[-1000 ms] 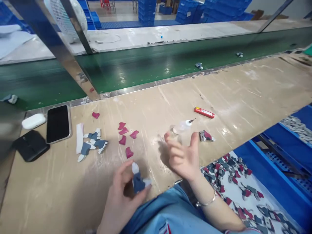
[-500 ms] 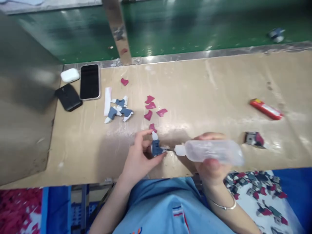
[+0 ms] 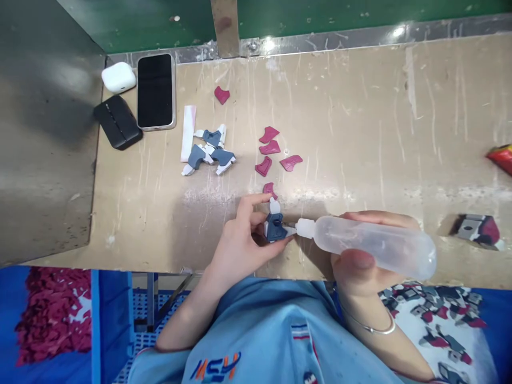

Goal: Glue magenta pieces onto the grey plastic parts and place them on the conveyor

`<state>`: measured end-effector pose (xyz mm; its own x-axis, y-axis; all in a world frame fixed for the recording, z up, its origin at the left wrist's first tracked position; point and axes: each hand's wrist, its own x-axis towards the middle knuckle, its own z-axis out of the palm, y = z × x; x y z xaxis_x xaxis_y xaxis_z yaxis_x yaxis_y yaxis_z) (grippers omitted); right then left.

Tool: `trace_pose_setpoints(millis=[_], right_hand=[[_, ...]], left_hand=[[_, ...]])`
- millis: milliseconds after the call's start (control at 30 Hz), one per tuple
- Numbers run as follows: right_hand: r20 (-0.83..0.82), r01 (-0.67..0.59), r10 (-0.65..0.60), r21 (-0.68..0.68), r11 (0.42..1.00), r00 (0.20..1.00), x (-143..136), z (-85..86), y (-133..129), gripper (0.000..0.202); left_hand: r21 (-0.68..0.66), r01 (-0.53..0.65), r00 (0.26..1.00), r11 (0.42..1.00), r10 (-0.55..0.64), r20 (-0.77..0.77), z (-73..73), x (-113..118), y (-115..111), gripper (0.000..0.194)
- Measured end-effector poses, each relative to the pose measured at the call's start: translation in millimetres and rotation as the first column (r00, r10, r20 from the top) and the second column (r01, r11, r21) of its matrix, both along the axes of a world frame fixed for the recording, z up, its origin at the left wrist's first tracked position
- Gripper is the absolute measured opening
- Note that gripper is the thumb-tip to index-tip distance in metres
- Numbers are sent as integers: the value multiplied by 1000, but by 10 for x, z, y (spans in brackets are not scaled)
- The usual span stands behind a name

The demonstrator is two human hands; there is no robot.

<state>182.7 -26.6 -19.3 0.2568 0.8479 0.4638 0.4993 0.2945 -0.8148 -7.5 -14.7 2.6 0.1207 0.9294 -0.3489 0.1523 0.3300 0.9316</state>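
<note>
Between its thumb and fingers my left hand [image 3: 244,234] grips a small blue-grey and white plastic part [image 3: 276,228]. My right hand [image 3: 356,269] is closed round a translucent squeeze bottle [image 3: 372,242], held on its side. The bottle's thin nozzle points left and meets the blue-grey part or lies very close to it. A maroon plastic piece [image 3: 269,190] lies just beyond my left fingertips, and several more maroon pieces [image 3: 269,147] are scattered behind it. To their left sits a cluster of blue-grey and white parts [image 3: 212,152].
At the back left are a phone [image 3: 156,90], a white case [image 3: 119,77] and a black case [image 3: 119,122], near a metal panel [image 3: 48,133]. An assembled part [image 3: 478,229] and a red packet [image 3: 502,158] lie right. Below the table are maroon pieces [image 3: 56,314] and finished parts [image 3: 444,314].
The camera view has shifted, so the table things appear higher and spread wider. Both hands keep their grips, and the nozzle stays at the blue-grey part.
</note>
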Motion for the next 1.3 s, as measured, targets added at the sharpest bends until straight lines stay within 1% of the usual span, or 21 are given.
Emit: trace_pose_setpoints(millis=[233,433,600,667,767,833,1100,1200,1300], right_hand=[[61,59,-57,-24,998,996,-1,24,-35,46],[6,41,-41,-47,998,999,44,-11,-110,43],[92,41,-34,-70,997,995,41,25,-104,47],[152,33,-35,14,999,988,39,43,-61,48],[202,46,-76,147,988,977,35,63,21,50],[198,70,-101,157,985,975,25,74,56,51],[96,63,-72,89,994,993,-17,96,26,50],[79,20,-27,85,996,996,4,86,16,50],[34,-48,46,82,995,998,25,85,12,47]], left_hand=[[36,14,1000,999,-13,-24,-27,-10,-9,61],[77,32,999,997,-29,-40,-93,-25,-21,63],[55,24,1000,998,-23,-18,-31,-21,-15,62],[37,25,999,999,-24,-20,5,-17,-8,62],[35,31,999,999,-30,-29,26,-12,-3,61],[42,35,999,999,-34,-27,15,-13,-5,61],[73,54,998,996,-52,-19,-34,-18,-19,60],[90,49,999,995,-49,-10,-38,-16,-12,59],[97,47,999,994,-47,5,-45,-21,-4,60]])
